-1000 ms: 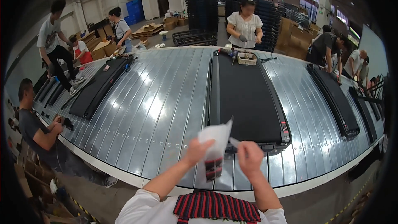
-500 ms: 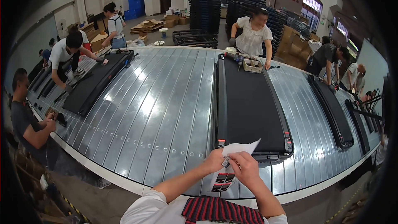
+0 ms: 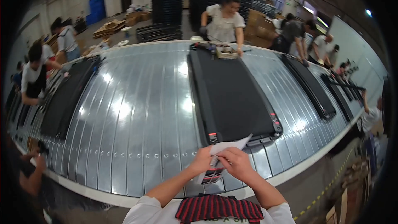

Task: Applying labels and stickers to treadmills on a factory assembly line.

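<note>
Closely, the left hand (image 3: 202,161) and right hand (image 3: 235,161) meet on a thin white sheet (image 3: 227,145) with dark, red-edged printed panels

Nearest, at lower centre, lies a black-and-red striped cloth piece (image 3: 219,208) on the wearer's front. Just above it, both hands are together, clamped on the sheet: the left grips its left side, the right pinches beside a small grey tag (image 3: 214,160). Which layer the right fingertips hold cannot be told.

This looks like fine fingertip work: best let the left hand brace the sheet taut while the right moves slowly, low and near the edge, sparing the raised corner from creasing.

Beneath spreads a silvery slatted-metal table (image 3: 139,137); beyond, at centre, a long black flat panel (image 3: 230,91), with a cream compartmented tray (image 3: 226,54) at its far end. A co-worker in a white blouse (image 3: 224,29) stands at upper centre.
</note>
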Demonstrator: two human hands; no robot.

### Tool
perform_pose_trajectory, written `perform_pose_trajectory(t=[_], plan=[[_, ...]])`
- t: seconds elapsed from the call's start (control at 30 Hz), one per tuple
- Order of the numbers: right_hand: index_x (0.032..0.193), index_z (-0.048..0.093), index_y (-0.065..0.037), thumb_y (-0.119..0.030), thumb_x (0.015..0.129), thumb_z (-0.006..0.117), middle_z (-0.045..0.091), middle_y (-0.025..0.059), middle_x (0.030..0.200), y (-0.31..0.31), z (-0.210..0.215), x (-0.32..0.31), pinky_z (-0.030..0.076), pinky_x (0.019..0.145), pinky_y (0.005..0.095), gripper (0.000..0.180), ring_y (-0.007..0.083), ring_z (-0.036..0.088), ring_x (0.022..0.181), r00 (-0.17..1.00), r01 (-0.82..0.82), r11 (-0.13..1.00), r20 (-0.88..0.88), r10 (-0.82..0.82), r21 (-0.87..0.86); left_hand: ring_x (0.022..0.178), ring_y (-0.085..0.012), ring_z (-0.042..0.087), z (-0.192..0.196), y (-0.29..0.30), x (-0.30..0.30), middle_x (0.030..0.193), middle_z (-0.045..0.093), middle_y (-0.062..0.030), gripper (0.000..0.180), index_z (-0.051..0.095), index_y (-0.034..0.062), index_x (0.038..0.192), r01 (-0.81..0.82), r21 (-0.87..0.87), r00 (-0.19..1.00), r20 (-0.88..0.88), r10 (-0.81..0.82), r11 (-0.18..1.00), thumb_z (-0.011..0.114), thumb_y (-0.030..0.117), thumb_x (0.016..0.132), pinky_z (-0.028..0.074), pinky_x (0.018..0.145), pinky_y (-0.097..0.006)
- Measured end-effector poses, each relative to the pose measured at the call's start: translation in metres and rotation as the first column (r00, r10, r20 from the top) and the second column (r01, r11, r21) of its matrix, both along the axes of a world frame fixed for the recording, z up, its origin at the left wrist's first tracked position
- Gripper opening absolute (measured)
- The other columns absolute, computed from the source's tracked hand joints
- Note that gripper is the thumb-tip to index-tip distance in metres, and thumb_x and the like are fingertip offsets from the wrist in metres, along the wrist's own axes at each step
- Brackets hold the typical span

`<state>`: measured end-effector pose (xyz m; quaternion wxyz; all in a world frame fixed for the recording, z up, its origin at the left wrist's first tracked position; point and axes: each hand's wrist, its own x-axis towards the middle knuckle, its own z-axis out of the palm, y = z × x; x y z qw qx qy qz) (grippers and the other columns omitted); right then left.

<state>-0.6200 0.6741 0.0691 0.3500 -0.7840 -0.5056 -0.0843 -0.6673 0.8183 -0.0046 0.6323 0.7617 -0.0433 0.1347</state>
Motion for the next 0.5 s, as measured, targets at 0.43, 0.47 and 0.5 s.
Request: perform_pose_trajectory(t=[0.43, 0.47, 0.5], plan=[[0.08, 0.058, -0.008, -0.012, 0.069, 0.061, 0.055, 0.0054, 0.075, -0.015, -0.011, -0.003, 0.047, 0.059, 0.0353, 0.012, 0.0256, 0.056, 0.073, 0.997, -0.079, 0.996, 0.002, 0.08, -0.044, 0.078, -0.0282, 0.06, 0.001, -0.007, -0.018, 0.085, 0.06, -0.013, 0.037, 0.058, 0.006, 0.094, -0.044, 0.336, 0.998, 0.061, 0.025, 0.941, 0.069, 0.018, 0.061, 0.047, 0.068, -0.033], [0.082, 0.056, -0.007, -0.012, 0.071, 0.057, 0.054, 0.0072, 0.078, -0.019, -0.011, -0.004, 0.047, 0.062, 0.0383, 0.012, 0.0281, 0.055, 0.077, 0.994, -0.1, 0.992, -0.055, 0.096, -0.075, 0.077, -0.0292, 0.06, 0.001, -0.01, -0.018, 0.083, 0.06, -0.0131, 0.036, 0.057, 0.0057, 0.093, -0.064, 0.343, 0.998, 0.036, 0.056, 0.937, 0.069, 0.019, 0.061, 0.047, 0.067, -0.033], [0.082, 0.056, -0.007, -0.012, 0.071, 0.057, 0.054, 0.0072, 0.078, -0.022, -0.014, -0.003, 0.047, 0.062, 0.0383, 0.012, 0.0281, 0.055, 0.077, 0.995, -0.092, 0.993, -0.055, 0.089, -0.068, 0.076, -0.0302, 0.06, 0.003, -0.013, -0.016, 0.082, 0.06, -0.0131, 0.036, 0.057, 0.0055, 0.092, -0.084, 0.351, 0.996, 0.011, 0.086, 0.933, 0.069, 0.019, 0.061, 0.047, 0.066, -0.033]])
